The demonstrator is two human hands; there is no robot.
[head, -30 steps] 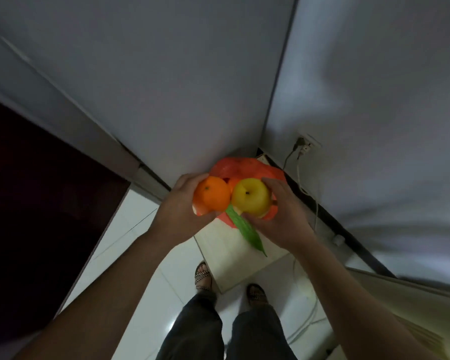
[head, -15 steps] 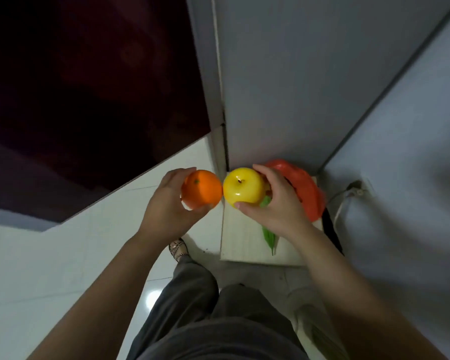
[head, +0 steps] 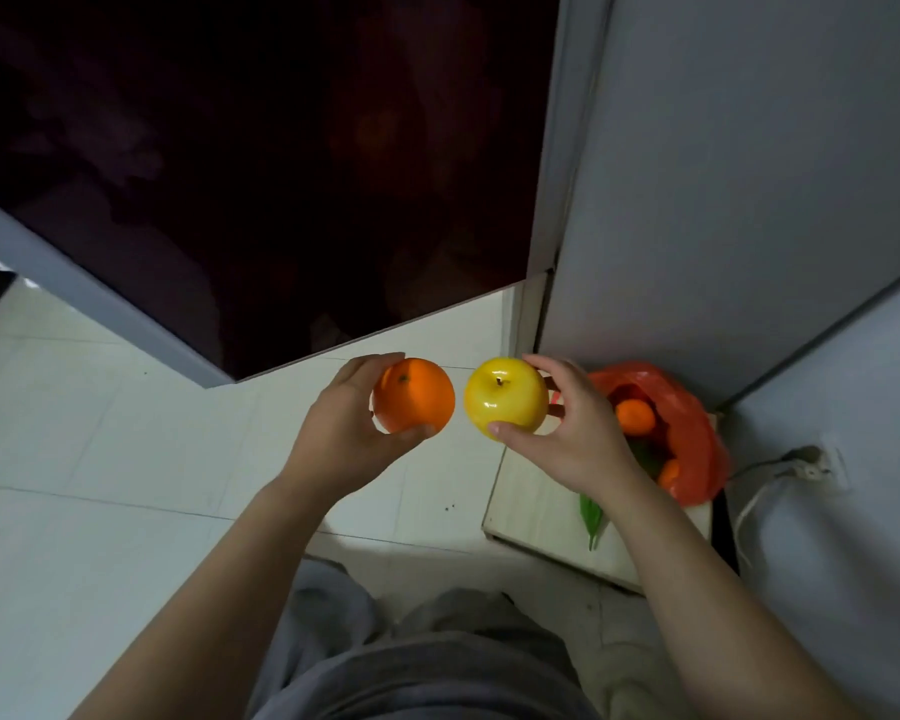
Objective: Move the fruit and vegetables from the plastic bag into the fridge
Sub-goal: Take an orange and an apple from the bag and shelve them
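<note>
A person's left hand curls around an orange, just beside a yellow apple gripped between fingers and thumb of the right hand. At three o'clock of the apple, the red plastic bag lies open on a low wooden board, more fruit inside.

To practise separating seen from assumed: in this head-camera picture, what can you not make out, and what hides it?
Inside the plastic bag, head view: red folds and the right hand hide most; one small orange fruit shows.
The green item, head view: top behind the right wrist; kind unclear.
The dark panel, head view: too dim to tell if it is the fridge.
</note>
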